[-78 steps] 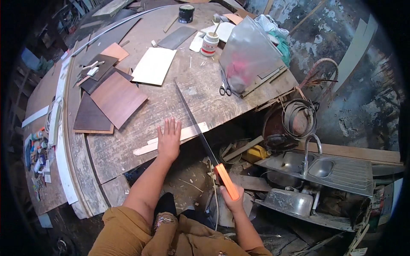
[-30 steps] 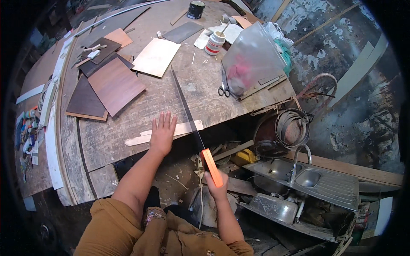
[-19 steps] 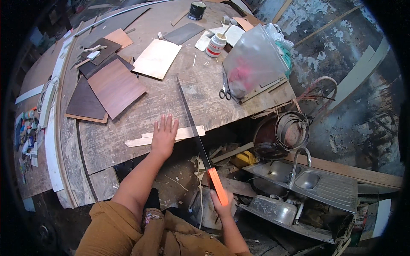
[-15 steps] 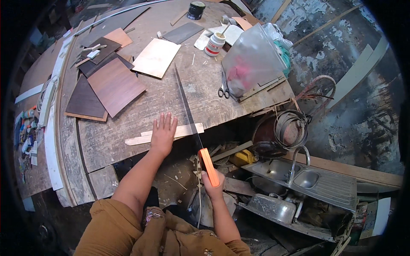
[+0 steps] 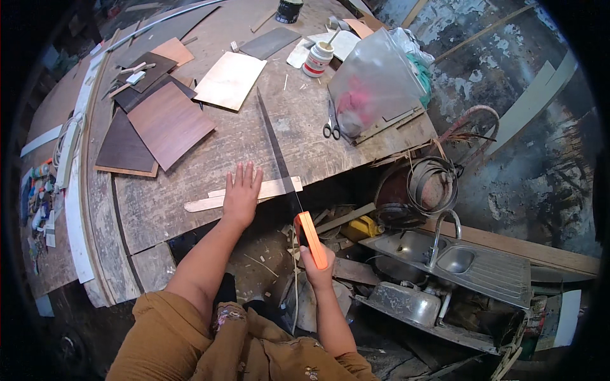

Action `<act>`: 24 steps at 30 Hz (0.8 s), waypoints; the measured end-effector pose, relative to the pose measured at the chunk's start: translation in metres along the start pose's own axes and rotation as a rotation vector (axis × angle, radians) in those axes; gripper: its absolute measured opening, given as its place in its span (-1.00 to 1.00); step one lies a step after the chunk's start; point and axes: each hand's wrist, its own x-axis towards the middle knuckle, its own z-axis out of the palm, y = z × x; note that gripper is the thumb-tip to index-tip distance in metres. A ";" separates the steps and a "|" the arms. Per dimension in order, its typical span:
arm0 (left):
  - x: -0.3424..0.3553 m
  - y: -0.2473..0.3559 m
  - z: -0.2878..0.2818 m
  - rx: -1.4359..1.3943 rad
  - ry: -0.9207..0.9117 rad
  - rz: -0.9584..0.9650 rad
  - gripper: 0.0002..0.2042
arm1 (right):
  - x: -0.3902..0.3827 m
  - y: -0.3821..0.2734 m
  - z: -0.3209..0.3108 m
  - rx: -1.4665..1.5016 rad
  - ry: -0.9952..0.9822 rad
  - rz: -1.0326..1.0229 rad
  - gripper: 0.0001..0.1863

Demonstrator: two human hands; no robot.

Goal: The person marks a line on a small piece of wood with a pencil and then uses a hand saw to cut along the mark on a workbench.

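My left hand (image 5: 241, 193) lies flat with its fingers stretched out, pressing on two thin wooden strips (image 5: 203, 204) at the near edge of the workbench (image 5: 159, 203). In my right hand (image 5: 317, 267) is the orange handle of a hand saw (image 5: 274, 141). The saw's dark blade crosses the right end of the strips and points away over the bench. Its handle hangs out past the bench edge. Whether the blade has cut into the wood cannot be made out.
Laminate sheets (image 5: 171, 126) and a pale board (image 5: 230, 80) lie beyond my left hand. Scissors (image 5: 332, 122), a glue jar (image 5: 318, 60) and a clear plastic bag (image 5: 375, 82) stand farther right. Below right are a metal sink (image 5: 457, 260) and a yellow container (image 5: 362, 228).
My right hand has pushed the saw slightly forward, away from me. My left hand keeps its place on the strips. The whole view has shifted a little.
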 end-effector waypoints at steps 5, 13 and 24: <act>-0.003 -0.001 0.000 -0.010 -0.038 -0.019 -0.38 | -0.055 0.006 -0.028 -0.108 -0.012 -0.008 -0.79; -0.003 0.003 0.004 -0.009 -0.037 -0.028 -0.40 | -0.067 0.007 -0.041 -0.175 -0.005 -0.020 -0.81; -0.010 0.002 -0.018 -0.075 -0.036 0.013 -0.17 | -0.091 0.015 -0.026 0.301 0.051 0.319 -0.82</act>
